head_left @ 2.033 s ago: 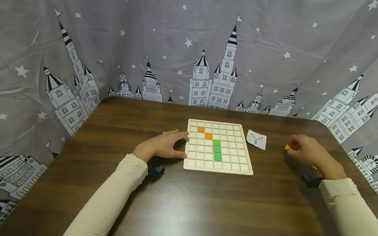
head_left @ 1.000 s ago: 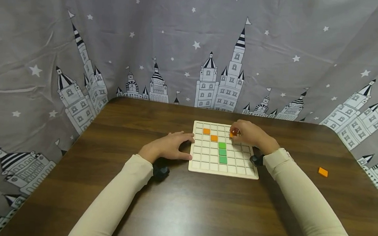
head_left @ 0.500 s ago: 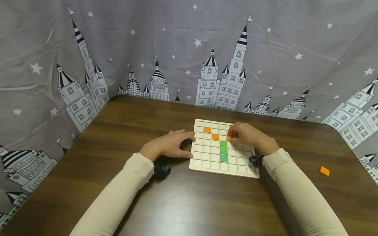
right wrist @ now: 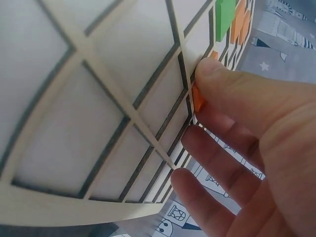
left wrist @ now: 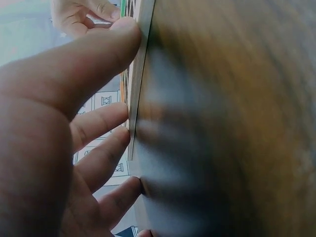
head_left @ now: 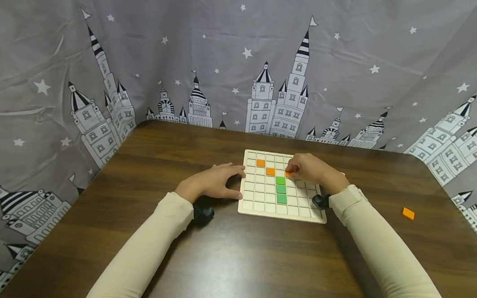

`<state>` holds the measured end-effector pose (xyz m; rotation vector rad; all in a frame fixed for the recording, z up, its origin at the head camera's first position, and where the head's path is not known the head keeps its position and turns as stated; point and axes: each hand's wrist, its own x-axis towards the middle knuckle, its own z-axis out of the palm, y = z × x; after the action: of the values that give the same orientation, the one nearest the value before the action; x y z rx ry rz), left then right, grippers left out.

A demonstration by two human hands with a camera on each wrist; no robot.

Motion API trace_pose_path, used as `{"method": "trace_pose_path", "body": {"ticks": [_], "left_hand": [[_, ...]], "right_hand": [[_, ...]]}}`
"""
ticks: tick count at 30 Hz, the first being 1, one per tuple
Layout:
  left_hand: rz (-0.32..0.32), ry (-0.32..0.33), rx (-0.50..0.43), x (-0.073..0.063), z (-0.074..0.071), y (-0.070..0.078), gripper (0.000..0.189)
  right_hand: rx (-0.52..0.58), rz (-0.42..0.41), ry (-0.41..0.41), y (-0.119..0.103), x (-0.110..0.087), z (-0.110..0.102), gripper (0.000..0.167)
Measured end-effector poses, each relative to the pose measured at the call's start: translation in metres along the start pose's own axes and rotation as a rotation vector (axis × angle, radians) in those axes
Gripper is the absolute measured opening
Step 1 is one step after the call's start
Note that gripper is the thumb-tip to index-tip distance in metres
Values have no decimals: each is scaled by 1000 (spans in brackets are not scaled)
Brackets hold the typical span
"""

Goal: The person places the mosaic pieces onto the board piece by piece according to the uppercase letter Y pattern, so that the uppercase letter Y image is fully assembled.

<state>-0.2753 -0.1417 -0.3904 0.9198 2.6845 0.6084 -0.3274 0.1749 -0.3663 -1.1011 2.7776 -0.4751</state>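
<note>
A pale wooden board (head_left: 259, 207) with a grid of square cells lies on the table. Two orange tiles, one at the upper left (head_left: 260, 163) and one diagonally below it (head_left: 270, 172), sit in cells. A column of green tiles (head_left: 281, 189) continues downward near the middle. My right hand (head_left: 312, 170) pinches another orange tile (right wrist: 198, 100) between thumb and index finger, right at a cell in the board's upper part. At the board's left edge, my left hand (head_left: 214, 181) rests with thumb and fingers spread, their tips touching the rim.
On the brown wooden table (head_left: 232, 261), a loose orange tile (head_left: 408, 213) lies far to the right. A grey curtain (head_left: 219, 44) printed with castles and stars hangs behind the table. The right hand hides most of a small printed card beside the board.
My right hand has carried the orange tile left from the table's right side onto the board, then shifted it slightly toward me. My left hand stays at the board's edge.
</note>
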Motion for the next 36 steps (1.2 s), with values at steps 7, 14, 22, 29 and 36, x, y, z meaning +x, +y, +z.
{"method": "trace_pose_path", "body": {"ticks": [7, 14, 22, 29, 36], "left_hand": [[12, -5, -3, 4, 2, 1, 61], [6, -12, -3, 7, 4, 2, 62], [-5, -12, -13, 6, 6, 2, 62], [9, -6, -17, 10, 8, 0, 62], [-3, -5, -6, 7, 3, -3, 62]], "right_hand": [[-23, 2, -8, 4, -6, 1, 12], [-17, 12, 44, 16, -30, -9, 25], [-47, 117, 119, 42, -89, -24, 22], [-80, 285, 135, 74, -160, -29, 28], [-127, 371, 150, 103, -215, -29, 36]]}}
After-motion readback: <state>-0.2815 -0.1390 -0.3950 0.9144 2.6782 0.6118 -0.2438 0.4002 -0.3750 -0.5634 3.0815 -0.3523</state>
